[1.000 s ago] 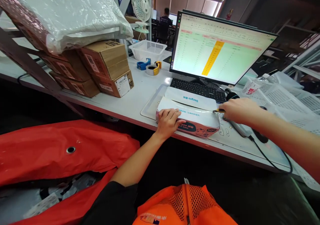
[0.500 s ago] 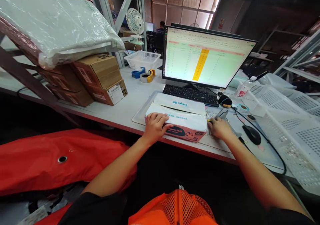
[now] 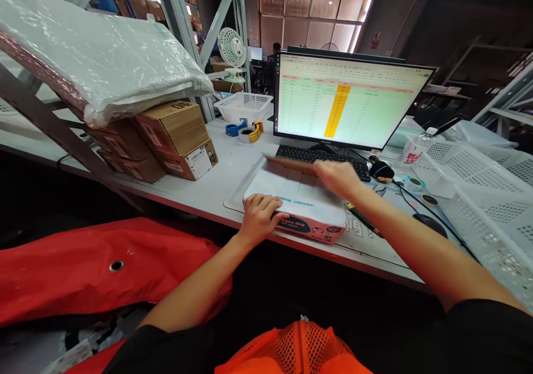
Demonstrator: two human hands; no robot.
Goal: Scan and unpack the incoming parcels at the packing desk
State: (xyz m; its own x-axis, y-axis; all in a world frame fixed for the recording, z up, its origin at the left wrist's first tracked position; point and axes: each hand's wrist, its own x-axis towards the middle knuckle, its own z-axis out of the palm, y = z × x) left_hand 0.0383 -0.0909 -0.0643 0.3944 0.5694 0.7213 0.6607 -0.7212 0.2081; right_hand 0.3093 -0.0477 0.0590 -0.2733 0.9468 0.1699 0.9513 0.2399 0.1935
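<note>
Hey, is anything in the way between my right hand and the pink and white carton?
Nothing visible stands between them. The right hand is just above the carton, though it's blurred. The yellow-handled utility knife lies on the desk to the carton's right, not between them.

Left hand (image 3: 261,217) flat, right hand (image 3: 338,177) raised (blurred)

The right hand (image 3: 338,177) has come up off the table and now moves over the white and pink cardboard box (image 3: 300,213). It looks blurry. It no longer holds the thin yellow and black box cutter (image 3: 363,220), which now lies on the table just beside the box. The white top flap (image 3: 291,168) now stands lifted, and its brown edge shows.
</note>
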